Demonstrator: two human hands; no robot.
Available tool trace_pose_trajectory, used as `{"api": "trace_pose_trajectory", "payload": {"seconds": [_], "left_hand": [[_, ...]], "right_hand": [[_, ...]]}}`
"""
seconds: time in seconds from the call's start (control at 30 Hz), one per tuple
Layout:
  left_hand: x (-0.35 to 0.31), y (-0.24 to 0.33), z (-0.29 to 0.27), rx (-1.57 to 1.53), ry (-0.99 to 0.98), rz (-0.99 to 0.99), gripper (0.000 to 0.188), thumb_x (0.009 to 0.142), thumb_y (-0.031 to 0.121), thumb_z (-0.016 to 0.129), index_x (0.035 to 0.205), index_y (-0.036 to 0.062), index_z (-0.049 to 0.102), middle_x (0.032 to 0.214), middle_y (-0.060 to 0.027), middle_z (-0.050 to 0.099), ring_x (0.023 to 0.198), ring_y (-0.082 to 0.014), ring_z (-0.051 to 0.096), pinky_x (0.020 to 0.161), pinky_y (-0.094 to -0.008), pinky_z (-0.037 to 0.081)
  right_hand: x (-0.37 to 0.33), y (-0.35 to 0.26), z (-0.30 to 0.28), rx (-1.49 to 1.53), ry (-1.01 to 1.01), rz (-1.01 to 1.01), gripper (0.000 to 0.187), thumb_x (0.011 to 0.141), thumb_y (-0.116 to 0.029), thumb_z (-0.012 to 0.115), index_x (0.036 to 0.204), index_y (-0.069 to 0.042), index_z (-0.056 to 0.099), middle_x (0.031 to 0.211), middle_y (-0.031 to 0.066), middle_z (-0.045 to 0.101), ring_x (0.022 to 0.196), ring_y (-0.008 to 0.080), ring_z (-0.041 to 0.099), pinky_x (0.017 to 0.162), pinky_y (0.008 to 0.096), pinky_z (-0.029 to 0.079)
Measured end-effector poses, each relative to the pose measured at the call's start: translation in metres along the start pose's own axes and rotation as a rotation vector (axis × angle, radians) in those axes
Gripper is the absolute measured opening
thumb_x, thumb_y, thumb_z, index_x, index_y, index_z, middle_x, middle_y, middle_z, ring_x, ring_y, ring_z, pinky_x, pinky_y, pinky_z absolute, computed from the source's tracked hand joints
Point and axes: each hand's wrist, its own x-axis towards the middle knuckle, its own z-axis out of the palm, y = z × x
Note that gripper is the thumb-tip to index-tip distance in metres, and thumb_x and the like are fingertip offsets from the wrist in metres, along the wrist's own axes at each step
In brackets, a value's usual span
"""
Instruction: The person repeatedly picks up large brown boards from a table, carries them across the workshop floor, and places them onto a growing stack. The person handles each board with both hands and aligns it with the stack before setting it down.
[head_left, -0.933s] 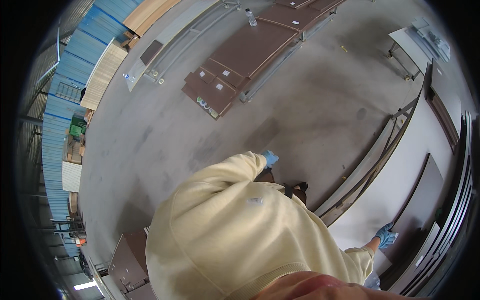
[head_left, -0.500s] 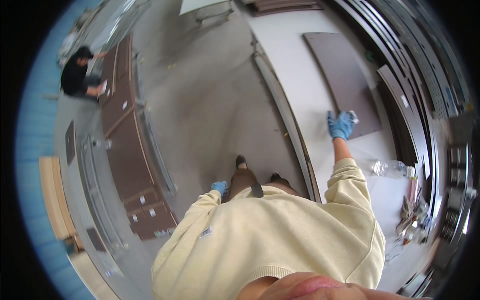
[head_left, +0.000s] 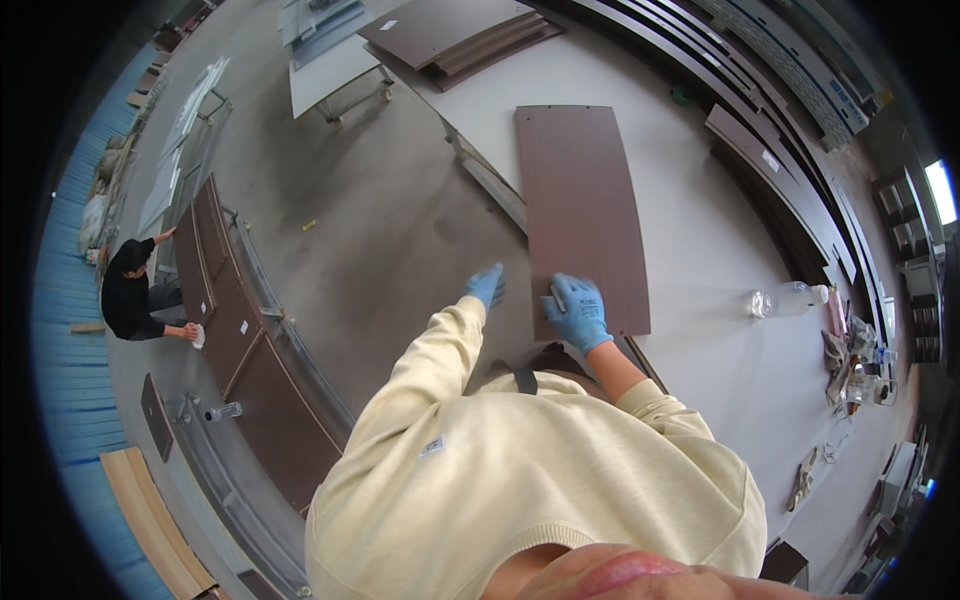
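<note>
A long brown panel (head_left: 585,200) lies lengthwise in front of me on a pale worktable (head_left: 690,190), its left side reaching the table's edge. On the panel's near end presses my right hand (head_left: 578,315), in a blue glove, fingers bent. A bit of pale cloth (head_left: 548,303) shows by its fingers; most of it is hidden beneath the hand. My left hand (head_left: 486,287), also gloved in blue, is held in the air just left of the panel. Its fingers are stretched out, touching nothing, with the floor behind them.
Stacked brown panels (head_left: 460,45) lie at the table's far end, with more long panels (head_left: 770,185) along the right. A clear plastic bottle (head_left: 785,300) lies right of me, near rags (head_left: 835,365). At left, a co-worker (head_left: 135,290) wipes panels on another table (head_left: 290,430).
The panel has come nearer and over to the table's left edge. My right hand has moved left with the cloth, and my left hand has risen from my side.
</note>
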Motion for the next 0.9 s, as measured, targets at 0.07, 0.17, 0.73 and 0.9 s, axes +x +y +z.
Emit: {"api": "trace_pose_trajectory", "payload": {"seconds": [0.07,0.17,0.73,0.9], "left_hand": [[-0.003,0.017,0.031,-0.039,-0.049,-0.010,0.040,0.097,0.042,0.072,0.119,0.0092,0.068,0.108,-0.0090,0.074,0.100,-0.0251,0.071,0.090,-0.0425,0.057],[-0.006,0.023,0.062,-0.216,-0.329,-0.018,0.039,0.097,0.036,0.073,0.122,0.0072,0.066,0.112,-0.0095,0.073,0.102,-0.0257,0.071,0.092,-0.0435,0.058],[-0.025,0.017,0.025,-0.124,-0.733,-0.611,0.047,0.092,0.034,0.078,0.130,0.0106,0.063,0.129,-0.0077,0.069,0.119,-0.0292,0.064,0.107,-0.0484,0.051],[0.011,0.106,0.027,-0.292,-0.871,-0.340,0.059,0.089,0.044,0.076,0.137,0.0131,0.060,0.136,-0.0070,0.065,0.125,-0.0304,0.059,0.110,-0.0491,0.048]], "right_hand": [[-0.010,0.021,-0.003,-0.185,0.447,-0.044,0.056,0.083,-0.033,0.074,0.130,-0.007,0.058,0.149,0.0179,0.051,0.144,0.0391,0.041,0.118,0.0543,0.030],[-0.022,0.062,0.001,-0.167,0.523,0.330,0.070,0.084,-0.038,0.074,0.141,-0.004,0.052,0.161,0.0204,0.039,0.152,0.0398,0.030,0.122,0.0566,0.022],[-0.111,-0.013,0.136,1.681,1.228,1.277,0.059,0.098,-0.049,0.068,0.125,0.004,0.064,0.119,0.0133,0.068,0.103,0.0222,0.062,0.092,0.0377,0.053],[-0.141,-0.067,0.103,1.384,1.434,1.335,0.053,0.099,-0.052,0.067,0.101,0.001,0.070,0.092,0.0051,0.069,0.078,0.0160,0.058,0.076,0.0340,0.052]]}}
